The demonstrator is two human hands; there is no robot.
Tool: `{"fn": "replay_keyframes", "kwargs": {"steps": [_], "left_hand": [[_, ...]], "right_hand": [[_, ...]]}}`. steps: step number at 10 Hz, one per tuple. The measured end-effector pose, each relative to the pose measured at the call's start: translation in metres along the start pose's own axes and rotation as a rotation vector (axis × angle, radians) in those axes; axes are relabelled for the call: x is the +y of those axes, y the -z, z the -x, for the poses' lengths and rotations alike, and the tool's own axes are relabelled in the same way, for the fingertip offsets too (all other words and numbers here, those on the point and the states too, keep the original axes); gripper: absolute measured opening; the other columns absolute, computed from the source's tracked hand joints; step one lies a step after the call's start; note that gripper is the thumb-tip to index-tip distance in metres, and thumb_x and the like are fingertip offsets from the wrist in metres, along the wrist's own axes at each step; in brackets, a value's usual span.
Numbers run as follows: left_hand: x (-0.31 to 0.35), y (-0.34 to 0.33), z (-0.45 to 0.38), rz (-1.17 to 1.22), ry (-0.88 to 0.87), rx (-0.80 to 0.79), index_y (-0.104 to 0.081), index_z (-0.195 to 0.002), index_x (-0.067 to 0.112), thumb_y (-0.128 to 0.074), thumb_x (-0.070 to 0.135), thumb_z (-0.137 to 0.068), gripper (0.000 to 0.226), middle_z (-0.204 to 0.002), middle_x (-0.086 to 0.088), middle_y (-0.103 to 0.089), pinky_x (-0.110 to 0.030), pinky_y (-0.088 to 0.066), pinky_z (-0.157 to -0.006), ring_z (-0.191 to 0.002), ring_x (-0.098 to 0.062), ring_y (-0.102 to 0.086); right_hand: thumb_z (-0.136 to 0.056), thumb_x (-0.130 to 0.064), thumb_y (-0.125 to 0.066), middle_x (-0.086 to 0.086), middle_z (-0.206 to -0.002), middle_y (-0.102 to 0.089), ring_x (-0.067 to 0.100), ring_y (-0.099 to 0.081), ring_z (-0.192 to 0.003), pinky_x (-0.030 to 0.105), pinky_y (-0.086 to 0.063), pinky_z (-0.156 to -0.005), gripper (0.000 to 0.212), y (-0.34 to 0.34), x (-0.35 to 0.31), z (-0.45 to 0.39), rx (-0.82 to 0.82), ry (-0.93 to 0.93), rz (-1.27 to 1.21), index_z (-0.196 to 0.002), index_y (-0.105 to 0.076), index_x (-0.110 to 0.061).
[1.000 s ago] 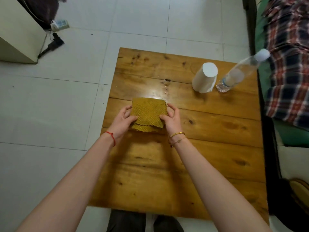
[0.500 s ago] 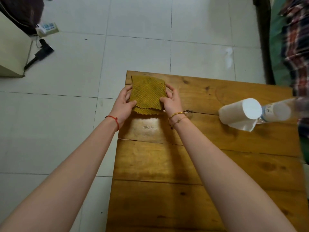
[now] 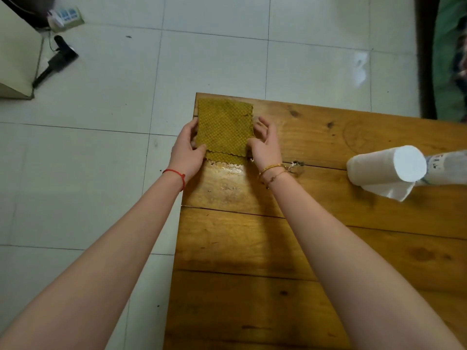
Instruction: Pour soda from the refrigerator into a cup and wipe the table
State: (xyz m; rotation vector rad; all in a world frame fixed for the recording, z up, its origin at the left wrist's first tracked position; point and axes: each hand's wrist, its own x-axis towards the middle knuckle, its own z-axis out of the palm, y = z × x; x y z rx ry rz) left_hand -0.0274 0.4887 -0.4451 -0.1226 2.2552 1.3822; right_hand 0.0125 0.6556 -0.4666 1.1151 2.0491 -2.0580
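Observation:
A folded mustard-yellow waffle cloth lies flat at the far left corner of the wooden table. My left hand pinches its near left edge, thumb on top. On the cloth's right edge my right hand holds with thumb and fingers, its other fingers lifted. A wet shiny streak shows on the wood just behind the cloth. A clear plastic bottle stands at the right edge, half hidden by a roll. No cup is in view.
A white paper roll stands on the table's right side with a loose sheet hanging. Left of the table is tiled floor, with a beige cabinet, a power strip and a black plug. A dark frame and green fabric are at the far right.
Both hands pushed the cloth away from me, from mid-table up to the far left corner, leaving a wet trail. The view shifted left, so the roll and bottle sit further right.

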Motion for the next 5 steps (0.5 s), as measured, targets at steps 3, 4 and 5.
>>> {"fn": "replay_keyframes", "kwargs": {"steps": [3,4,5], "left_hand": [[-0.01,-0.008,0.051,-0.36,-0.093,0.111,-0.045,-0.142,0.018,-0.054,0.009,-0.092,0.051,-0.133,-0.006,-0.049,-0.037,-0.047,-0.104,-0.113,-0.021,-0.055],[-0.012,-0.014,0.085,-0.475,-0.12,0.106,-0.044,-0.143,0.016,-0.055,0.013,-0.092,0.052,-0.139,-0.012,-0.047,-0.047,-0.04,-0.109,-0.127,-0.031,-0.047],[0.002,-0.02,0.127,-0.541,-0.181,0.113,-0.042,-0.143,0.017,-0.054,0.015,-0.093,0.052,-0.143,-0.011,-0.044,-0.052,-0.036,-0.11,-0.131,-0.032,-0.042]], "right_hand": [[-0.092,-0.013,-0.048,0.007,-0.131,-0.056,0.021,-0.051,-0.122,0.032,-0.038,-0.106,0.042,0.049,0.015,0.062,0.027,0.141,0.482,-0.134,-0.048,-0.01],[-0.093,-0.02,-0.047,0.008,-0.13,-0.056,0.025,-0.048,-0.124,0.039,-0.037,-0.108,0.042,0.08,0.028,0.089,0.011,0.179,0.638,-0.134,-0.048,-0.009],[-0.095,-0.028,-0.045,0.006,-0.133,-0.055,0.026,-0.046,-0.125,0.039,-0.036,-0.107,0.047,0.112,0.024,0.12,0.002,0.281,0.796,-0.138,-0.045,-0.012]]}}
